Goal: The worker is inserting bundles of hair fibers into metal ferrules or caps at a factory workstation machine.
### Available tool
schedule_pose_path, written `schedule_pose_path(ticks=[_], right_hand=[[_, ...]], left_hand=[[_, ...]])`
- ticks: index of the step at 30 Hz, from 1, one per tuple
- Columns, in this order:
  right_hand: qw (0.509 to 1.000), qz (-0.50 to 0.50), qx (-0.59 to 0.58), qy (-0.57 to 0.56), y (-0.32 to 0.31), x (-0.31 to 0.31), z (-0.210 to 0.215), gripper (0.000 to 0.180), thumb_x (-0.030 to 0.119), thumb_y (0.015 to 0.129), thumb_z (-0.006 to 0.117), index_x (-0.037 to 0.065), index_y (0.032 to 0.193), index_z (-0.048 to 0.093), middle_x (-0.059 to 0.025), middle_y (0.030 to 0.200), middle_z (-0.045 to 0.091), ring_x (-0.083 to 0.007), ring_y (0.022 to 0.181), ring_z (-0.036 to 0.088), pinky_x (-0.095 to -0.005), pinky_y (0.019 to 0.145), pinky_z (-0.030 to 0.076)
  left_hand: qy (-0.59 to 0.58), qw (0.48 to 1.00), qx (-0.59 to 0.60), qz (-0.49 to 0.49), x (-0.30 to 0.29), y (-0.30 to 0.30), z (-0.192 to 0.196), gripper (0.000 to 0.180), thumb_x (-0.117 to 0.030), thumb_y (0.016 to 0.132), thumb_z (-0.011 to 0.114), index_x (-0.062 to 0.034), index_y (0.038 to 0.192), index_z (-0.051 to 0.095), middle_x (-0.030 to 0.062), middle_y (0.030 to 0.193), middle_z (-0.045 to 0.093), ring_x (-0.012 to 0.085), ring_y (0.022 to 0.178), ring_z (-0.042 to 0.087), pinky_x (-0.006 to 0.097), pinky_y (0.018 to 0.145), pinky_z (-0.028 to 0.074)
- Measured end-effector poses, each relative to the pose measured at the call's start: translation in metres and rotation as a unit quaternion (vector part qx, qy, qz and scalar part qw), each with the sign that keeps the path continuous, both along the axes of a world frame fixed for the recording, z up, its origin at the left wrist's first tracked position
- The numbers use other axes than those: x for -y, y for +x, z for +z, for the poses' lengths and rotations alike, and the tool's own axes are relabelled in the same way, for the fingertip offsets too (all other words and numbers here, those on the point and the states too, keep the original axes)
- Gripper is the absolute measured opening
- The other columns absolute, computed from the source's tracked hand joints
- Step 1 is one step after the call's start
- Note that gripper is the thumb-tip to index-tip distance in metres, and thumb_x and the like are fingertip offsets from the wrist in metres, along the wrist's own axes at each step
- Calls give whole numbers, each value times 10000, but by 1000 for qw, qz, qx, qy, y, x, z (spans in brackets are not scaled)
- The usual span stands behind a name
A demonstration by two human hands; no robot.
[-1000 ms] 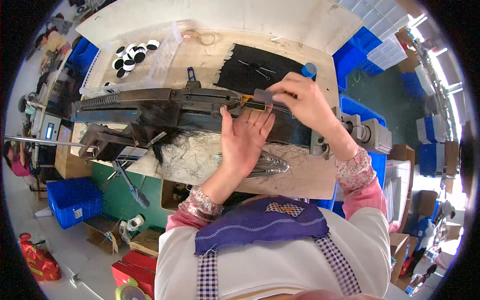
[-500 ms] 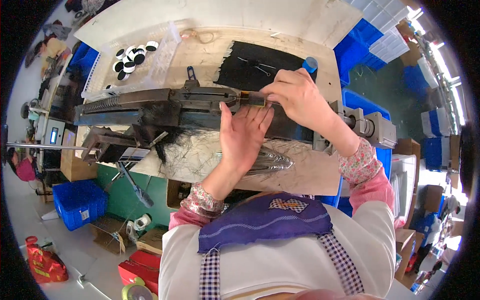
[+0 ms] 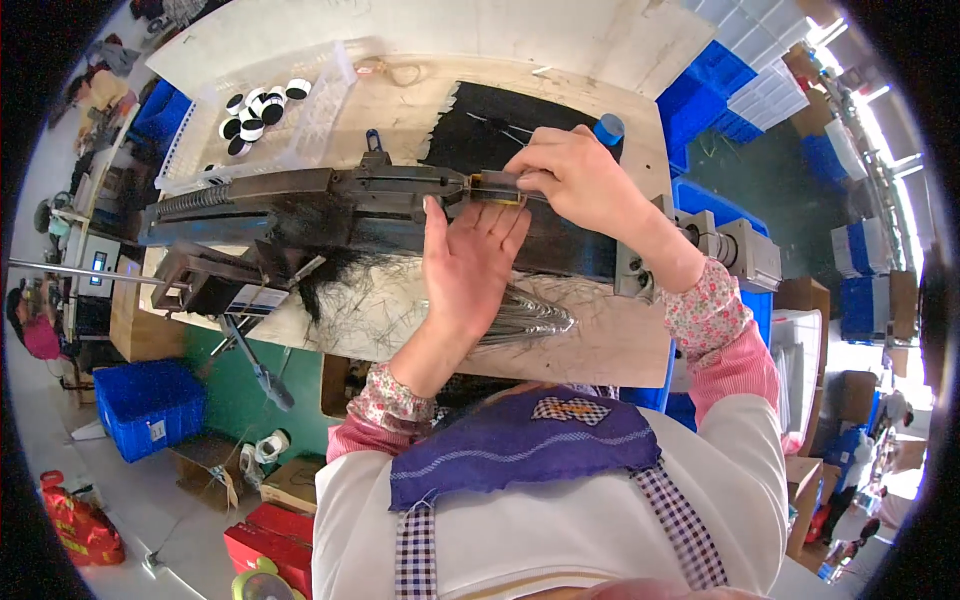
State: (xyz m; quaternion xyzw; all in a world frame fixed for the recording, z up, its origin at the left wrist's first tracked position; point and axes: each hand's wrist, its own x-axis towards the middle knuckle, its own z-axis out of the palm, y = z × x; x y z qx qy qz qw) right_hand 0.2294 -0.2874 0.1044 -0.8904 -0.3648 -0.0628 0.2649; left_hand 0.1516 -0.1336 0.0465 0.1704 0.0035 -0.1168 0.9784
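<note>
A long dark metal machine [image 3: 385, 205] runs across the workbench, with a spring at its left end. My left hand [image 3: 468, 268] lies palm up against its front side, fingers stretched out and thumb apart. Just above those fingertips sits a small dark block with yellowish edges [image 3: 497, 187] at the machine's middle. At the block's right end my right hand [image 3: 575, 175] is closed in a pinch; its fingers hide what they grip. Dark loose bristles [image 3: 335, 275] cling to the machine and lie scattered in front. Beside my left wrist rests a bundle of thin shiny wires [image 3: 535, 318].
Behind the machine lie a black cloth [image 3: 465, 145] with a slim metal tool on it and a blue-capped container [image 3: 608, 129]. A clear plastic basket [image 3: 325, 115] holds several white-and-black round pieces [image 3: 262, 108]. A metal cylinder fitting [image 3: 735, 252] stands right; a blue crate [image 3: 150, 408] sits lower left.
The whole view has shifted slightly. My right hand remains pinched at the block, its wrist a little lower. My left hand stays flat below the block.
</note>
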Motion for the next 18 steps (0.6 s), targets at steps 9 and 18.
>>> schedule_pose_path(ticks=[9, 18], right_hand=[[997, -25, 53, -56, -7, 4, 2, 110, 148, 788, 632, 111, 884, 673, -50, 808, 585, -232, 856, 590, -391, 813, 410], [986, -117, 71, -95, -50, -15, 19, 163, 106, 779, 569, -14, 885, 537, -190, 628, 617, -387, 631, 638, -453, 537, 514]], left_hand=[[-14, 999, -41, 0, 3, 2, 6, 666, -563, 947, 345, 71, 1122, 446, 197, 1206, 509, 315, 1200, 456, 421, 1095, 306], [4, 1000, -16, 11, -2, -3, -1, 578, -536, 965, 326, 4, 1049, 515, 93, 1059, 555, 243, 1125, 482, 387, 1072, 295]])
